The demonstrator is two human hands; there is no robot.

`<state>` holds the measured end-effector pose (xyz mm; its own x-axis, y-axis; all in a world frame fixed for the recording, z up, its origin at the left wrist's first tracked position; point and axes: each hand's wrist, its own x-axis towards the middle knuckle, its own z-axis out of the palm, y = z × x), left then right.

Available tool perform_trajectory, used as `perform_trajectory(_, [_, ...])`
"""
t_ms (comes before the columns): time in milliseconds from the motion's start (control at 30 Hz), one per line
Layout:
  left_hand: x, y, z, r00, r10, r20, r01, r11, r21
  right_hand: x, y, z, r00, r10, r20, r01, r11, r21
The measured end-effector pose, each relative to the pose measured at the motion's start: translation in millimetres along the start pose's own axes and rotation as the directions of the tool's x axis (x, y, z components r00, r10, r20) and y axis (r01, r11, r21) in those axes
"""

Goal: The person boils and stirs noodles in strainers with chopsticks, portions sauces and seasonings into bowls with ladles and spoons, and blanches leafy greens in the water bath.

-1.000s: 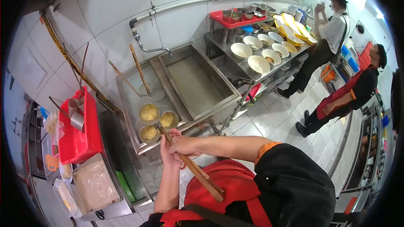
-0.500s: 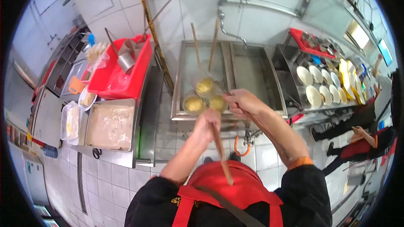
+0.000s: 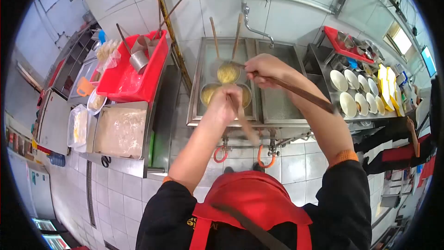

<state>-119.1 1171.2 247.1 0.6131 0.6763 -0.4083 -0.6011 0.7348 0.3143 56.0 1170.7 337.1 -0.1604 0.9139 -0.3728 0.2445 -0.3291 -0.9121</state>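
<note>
My left hand (image 3: 225, 103) is closed around the wooden handle of a noodle strainer, whose blurred tail end points back towards my apron. Further right, my right hand (image 3: 268, 71) grips a second strainer's long brown handle (image 3: 305, 93), which runs back over my forearm. Noodles fill an upper strainer basket (image 3: 228, 72) just beyond my hands. A lower left basket (image 3: 207, 94) and a lower right basket (image 3: 245, 96) are partly covered by my left hand. All sit in the left basin (image 3: 198, 76) of a steel cooker. Two wooden handles (image 3: 237, 34) lean against its back wall.
At left stand a red tub (image 3: 127, 76) holding metal scoops and a floured tray (image 3: 121, 132). A bent tap (image 3: 252, 30) hangs over the right basin (image 3: 283, 104). Several white bowls (image 3: 348, 104) line the right counter. Another person (image 3: 397, 153) stands at far right.
Both hands have shifted, the right one upward with its handle swung out to the right. The left handle's tail has swung forward and right. The upper basket appears higher in view.
</note>
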Motion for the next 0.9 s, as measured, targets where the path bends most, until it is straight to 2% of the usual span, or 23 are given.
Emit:
perform_trajectory(33, [-3.9,6.8,9.5,0.986,-0.076,0.151,0.145,0.841,-0.522,-11.8,-4.0,-2.7,0.997,-0.075,-0.013,0.076,0.996,0.040])
perform_trajectory(67, [1.7,-1.0,-8.3,0.929,-0.043,0.368,0.219,0.864,-0.453,-20.9,-1.4,1.0,0.989,-0.145,-0.028,0.147,0.986,0.080])
perform_trajectory(100, [-3.4,-10.8,-22.6,0.929,-0.061,0.366,0.175,0.942,-0.287,-33.3,10.1,15.2,0.979,-0.120,-0.166,0.146,0.977,0.156])
perform_trajectory(133, [-7.4,-21.5,-36.4,0.973,-0.041,0.226,0.097,0.965,-0.243,-47.1,25.9,32.1,0.950,-0.095,-0.298,0.166,0.960,0.224])
perform_trajectory(167, [-2.5,-24.4,-42.8,0.996,-0.005,0.087,0.021,0.982,-0.189,-23.9,76.2,34.6,0.886,-0.268,-0.377,0.300,0.954,0.026])
perform_trajectory(200, [10.5,-20.3,-43.7,0.995,0.016,0.102,0.004,0.982,-0.191,-23.8,78.3,41.3,0.913,-0.236,-0.333,0.277,0.957,0.082])
perform_trajectory(267, [21.6,-17.0,-52.2,0.970,0.159,0.183,-0.211,0.926,0.314,-12.4,73.8,40.6,0.953,-0.111,-0.282,0.168,0.968,0.186])
perform_trajectory(300, [11.7,-12.6,-51.4,0.974,0.158,0.161,-0.203,0.926,0.317,2.3,65.8,28.8,0.961,-0.018,-0.275,0.086,0.968,0.237])
perform_trajectory(333, [-0.6,-1.7,-38.6,0.965,0.129,0.230,-0.232,0.830,0.508,16.6,55.8,13.9,0.983,0.003,-0.186,0.020,0.992,0.126])
perform_trajectory(367, [-13.3,6.4,-21.4,0.950,0.084,0.299,-0.272,0.692,0.669,13.1,55.4,10.8,0.984,0.000,-0.179,0.023,0.992,0.127])
perform_trajectory(400, [-31.3,-7.0,-1.9,0.991,0.097,-0.090,-0.054,0.917,0.395,4.0,52.6,7.4,0.988,-0.012,-0.157,0.026,0.996,0.084])
perform_trajectory(433, [-29.0,-15.8,-19.9,0.992,0.094,-0.082,-0.053,0.916,0.399,-7.5,48.8,5.1,0.990,-0.024,-0.142,0.030,0.999,0.041])
perform_trajectory(467, [-22.1,-27.2,-50.6,0.999,-0.042,0.009,0.041,0.995,0.094,-28.8,50.9,11.3,0.986,-0.062,-0.153,0.075,0.994,0.080])
perform_trajectory(500, [-17.7,-32.6,-68.2,0.981,-0.141,0.136,0.167,0.965,-0.202,-44.5,60.9,20.8,0.973,-0.067,-0.219,0.110,0.975,0.193])
perform_trajectory(567, [-10.4,-38.6,-64.8,0.989,-0.120,0.087,0.140,0.949,-0.283,-32.6,96.0,38.3,0.946,-0.132,-0.296,0.176,0.976,0.128])
perform_trajectory(600, [3.7,-31.7,-66.2,0.990,-0.019,0.143,0.031,0.996,-0.084,-8.3,107.7,35.4,0.948,-0.219,-0.230,0.239,0.969,0.063])
perform_trajectory(633, [-1.4,-19.8,-50.2,0.994,0.093,0.064,-0.096,0.994,0.057,-2.0,97.3,34.6,0.954,-0.197,-0.225,0.218,0.973,0.075])
perform_trajectory(667, [18.5,-4.9,-51.5,0.992,-0.056,0.112,0.085,0.959,-0.271,7.9,76.7,27.3,0.981,-0.115,-0.154,0.137,0.981,0.139])
perform_trajectory(700, [35.6,6.0,-55.4,0.963,-0.167,0.211,0.259,0.793,-0.552,12.2,57.7,19.7,0.996,-0.046,-0.080,0.061,0.980,0.190])
perform_trajectory(767, [10.1,0.0,-63.2,0.950,-0.177,0.259,0.286,0.828,-0.483,-12.4,22.5,15.5,0.999,-0.037,-0.028,0.041,0.990,0.132])
perform_trajectory(800, [-5.5,-3.2,-65.9,0.931,-0.194,0.309,0.312,0.863,-0.398,-17.9,35.5,14.4,0.987,-0.137,-0.088,0.149,0.978,0.148])
perform_trajectory(833, [-19.8,-9.3,-67.4,0.931,-0.189,0.311,0.307,0.867,-0.393,-29.0,44.3,25.9,0.985,-0.147,-0.086,0.159,0.976,0.147])
perform_trajectory(900, [-31.8,-21.4,-62.1,0.978,-0.100,0.185,0.158,0.931,-0.330,-50.5,55.3,40.9,0.963,-0.109,-0.246,0.175,0.948,0.265])
